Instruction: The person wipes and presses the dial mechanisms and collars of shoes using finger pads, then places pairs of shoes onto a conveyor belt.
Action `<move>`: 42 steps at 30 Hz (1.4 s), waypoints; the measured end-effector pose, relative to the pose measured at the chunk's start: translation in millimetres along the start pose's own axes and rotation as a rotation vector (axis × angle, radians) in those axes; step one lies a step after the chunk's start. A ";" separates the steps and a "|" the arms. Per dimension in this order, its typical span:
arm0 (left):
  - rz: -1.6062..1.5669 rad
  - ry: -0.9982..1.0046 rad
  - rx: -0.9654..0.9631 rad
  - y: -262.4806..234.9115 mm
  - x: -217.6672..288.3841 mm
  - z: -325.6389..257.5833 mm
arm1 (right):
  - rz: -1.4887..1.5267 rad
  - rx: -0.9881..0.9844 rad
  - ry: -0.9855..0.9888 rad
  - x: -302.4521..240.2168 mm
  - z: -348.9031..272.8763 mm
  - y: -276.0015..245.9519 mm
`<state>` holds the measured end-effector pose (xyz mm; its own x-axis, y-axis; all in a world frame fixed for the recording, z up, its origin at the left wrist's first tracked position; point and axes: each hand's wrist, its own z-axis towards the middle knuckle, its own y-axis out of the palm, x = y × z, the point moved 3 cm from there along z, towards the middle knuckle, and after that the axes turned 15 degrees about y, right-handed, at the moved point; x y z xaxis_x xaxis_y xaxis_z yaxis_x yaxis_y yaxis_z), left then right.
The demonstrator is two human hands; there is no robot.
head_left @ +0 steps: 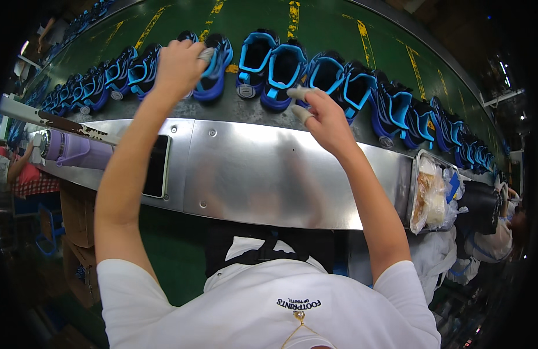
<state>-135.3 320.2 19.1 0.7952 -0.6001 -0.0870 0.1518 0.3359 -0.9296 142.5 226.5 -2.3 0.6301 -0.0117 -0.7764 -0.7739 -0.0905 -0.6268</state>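
Note:
My left hand is over a pair of black and blue sports shoes on the conveyor belt, its fingers curled down at a blue shoe; the hand hides most of the shoe beside it. A pale finger cot shows on one of its fingers. To the right, my right hand has thumb and forefinger apart, both in pale cots. Its fingertips are close to the heel of another shoe; I cannot tell whether they touch. Left of that shoe stands a matching shoe with a round pale sticker at its heel.
Rows of similar shoes run along the green belt on both sides. In front lies a metal ledge, with a phone and a lilac bottle at left. A tray of plastic-wrapped items sits at right. Other people work at both ends.

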 end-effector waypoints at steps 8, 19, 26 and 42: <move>-0.553 -0.080 -0.064 96.2 58.3 23.2 | -0.041 -0.031 -0.069 30.9 59.7 48.1; -0.939 -0.144 0.033 -50.2 199.4 -156.3 | 0.079 -0.703 0.077 2.0 -148.4 -6.0; -0.733 -0.191 0.201 -58.7 199.4 -174.6 | -0.012 -0.204 -0.145 -14.1 -161.2 -33.8; -0.739 -0.134 -0.003 -29.9 199.8 -111.6 | -0.064 -0.046 0.107 -5.7 -124.5 -1.6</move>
<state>-46.4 109.3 -10.4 0.5516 -0.5752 0.6041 0.6723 -0.1220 -0.7301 147.9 102.8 11.3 0.6833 -0.1103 -0.7218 -0.7296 -0.1404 -0.6693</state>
